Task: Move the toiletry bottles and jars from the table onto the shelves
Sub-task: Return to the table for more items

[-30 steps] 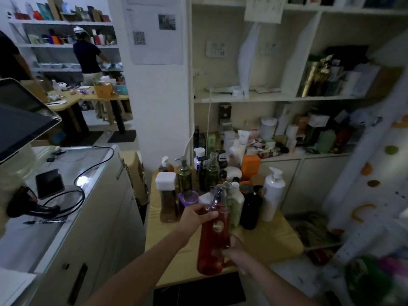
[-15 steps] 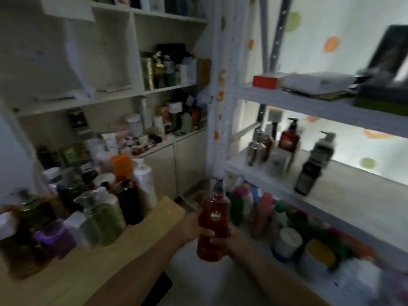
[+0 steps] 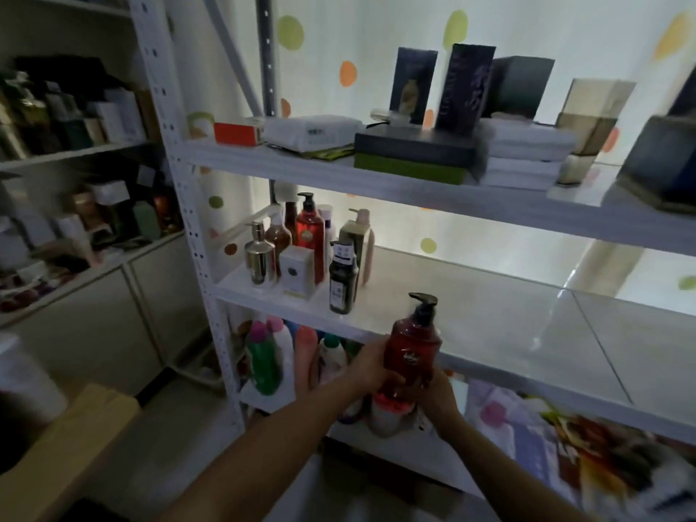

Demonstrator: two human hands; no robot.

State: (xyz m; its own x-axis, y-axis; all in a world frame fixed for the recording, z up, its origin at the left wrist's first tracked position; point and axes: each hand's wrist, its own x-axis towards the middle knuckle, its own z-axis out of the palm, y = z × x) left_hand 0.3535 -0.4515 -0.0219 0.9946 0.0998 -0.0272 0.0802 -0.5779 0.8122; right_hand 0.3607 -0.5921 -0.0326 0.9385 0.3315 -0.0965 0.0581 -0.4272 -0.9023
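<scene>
Held upright in front of the middle shelf's (image 3: 489, 325) near edge: red bottle (image 3: 412, 348), not set down. Left hand (image 3: 371, 365) wrapped round its left side, right hand (image 3: 438, 393) curled round its lower right. Far left on that shelf, standing bottles (image 3: 312, 250).

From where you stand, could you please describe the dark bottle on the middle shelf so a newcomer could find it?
On the white rack, look at the middle shelf, where bottles cluster at its left end. The dark bottle stands at the cluster's front right, closest to the shelf edge. It alone is nearly black, with a white label.
</scene>
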